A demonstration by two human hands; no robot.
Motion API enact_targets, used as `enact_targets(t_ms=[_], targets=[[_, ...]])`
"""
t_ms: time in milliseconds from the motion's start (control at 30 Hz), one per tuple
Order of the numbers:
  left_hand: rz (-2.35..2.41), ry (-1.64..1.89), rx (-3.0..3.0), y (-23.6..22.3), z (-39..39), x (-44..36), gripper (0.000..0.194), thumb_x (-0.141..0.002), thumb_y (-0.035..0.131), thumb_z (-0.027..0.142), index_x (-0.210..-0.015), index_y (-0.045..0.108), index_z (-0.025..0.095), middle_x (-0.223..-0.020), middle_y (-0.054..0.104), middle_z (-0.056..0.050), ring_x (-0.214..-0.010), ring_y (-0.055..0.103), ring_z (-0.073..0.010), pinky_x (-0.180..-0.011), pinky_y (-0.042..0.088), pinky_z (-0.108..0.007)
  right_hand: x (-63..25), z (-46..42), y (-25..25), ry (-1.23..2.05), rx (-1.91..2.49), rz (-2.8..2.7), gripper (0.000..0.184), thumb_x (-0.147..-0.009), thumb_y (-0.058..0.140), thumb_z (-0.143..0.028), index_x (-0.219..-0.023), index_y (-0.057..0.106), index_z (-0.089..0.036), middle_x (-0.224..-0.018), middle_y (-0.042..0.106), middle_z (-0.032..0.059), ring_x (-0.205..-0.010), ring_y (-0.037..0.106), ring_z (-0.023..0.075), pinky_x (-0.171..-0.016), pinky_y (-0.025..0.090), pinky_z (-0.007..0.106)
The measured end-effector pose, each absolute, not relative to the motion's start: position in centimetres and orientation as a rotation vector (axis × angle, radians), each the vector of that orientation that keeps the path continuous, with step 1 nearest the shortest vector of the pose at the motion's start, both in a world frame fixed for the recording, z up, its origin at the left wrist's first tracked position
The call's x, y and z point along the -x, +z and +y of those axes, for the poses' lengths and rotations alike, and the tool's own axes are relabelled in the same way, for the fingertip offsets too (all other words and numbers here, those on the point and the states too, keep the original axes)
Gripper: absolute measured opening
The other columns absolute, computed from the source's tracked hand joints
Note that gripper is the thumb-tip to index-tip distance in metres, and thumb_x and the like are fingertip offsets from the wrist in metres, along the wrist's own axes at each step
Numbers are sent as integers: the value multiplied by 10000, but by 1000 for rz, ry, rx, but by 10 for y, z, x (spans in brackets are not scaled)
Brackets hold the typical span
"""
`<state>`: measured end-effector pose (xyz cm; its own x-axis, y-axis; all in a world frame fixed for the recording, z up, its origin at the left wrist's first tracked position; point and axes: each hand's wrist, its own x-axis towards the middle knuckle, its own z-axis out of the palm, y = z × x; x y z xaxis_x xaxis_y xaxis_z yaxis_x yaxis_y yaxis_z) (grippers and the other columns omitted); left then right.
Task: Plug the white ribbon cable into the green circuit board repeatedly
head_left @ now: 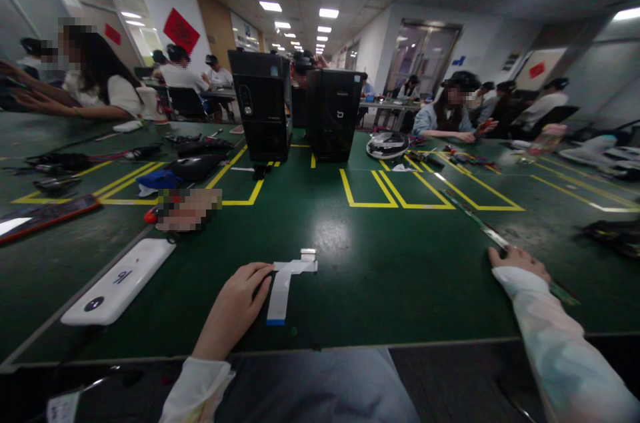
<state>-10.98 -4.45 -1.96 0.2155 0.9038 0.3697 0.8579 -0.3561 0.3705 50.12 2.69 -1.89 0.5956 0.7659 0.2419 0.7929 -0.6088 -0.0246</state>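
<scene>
A white flat ribbon cable (281,291) lies bent on the green table in front of me, its blue-tipped end toward me and a metal connector (309,253) at its far end. My left hand (240,306) pinches the cable's left corner between thumb and fingers. Off to the right, a long narrow circuit board strip (473,215) slants across the table. Over its nearer part rests my right hand (523,264), with fingers curled round the strip; the hand covers that stretch of it.
A white power bank-like box (120,283) lies at left, near a tablet-like panel (50,215). Two black computer towers (260,106) stand at the back. Coiled cable (387,145) and wire bundles lie beyond. Yellow tape (370,203) marks the table. Other people sit around.
</scene>
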Motion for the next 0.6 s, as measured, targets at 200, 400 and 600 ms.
enact_targets(t_ms=[200,400,600], targets=[[1735,810,-2374,-16,-47,108,360,-930,409,355,-1131,643,169,-1127,645,-99,-1049,594,-228,-936,491,-402,-506,6,-32,-163,2701,-1523,708,-886,234,-488,-1408,401,-39,-1477,360,196,-1339,355,330,-1074,287,429],[1745,825,-2373,-20,-44,108,367,-915,429,376,-1124,655,176,-1121,650,-102,-1044,600,-242,-934,494,-404,-514,-21,-48,-315,2388,-1853,640,-820,282,-391,-1341,432,-51,-1406,461,193,-1328,402,266,-1098,315,407],[1736,816,-2364,-22,-45,109,383,-922,407,374,-1129,652,166,-1129,644,-108,-1053,594,-242,-945,491,-416,-479,-49,-33,-379,2586,-1409,741,-851,173,-502,-1366,438,-40,-1420,398,243,-1298,407,363,-1048,356,466]])
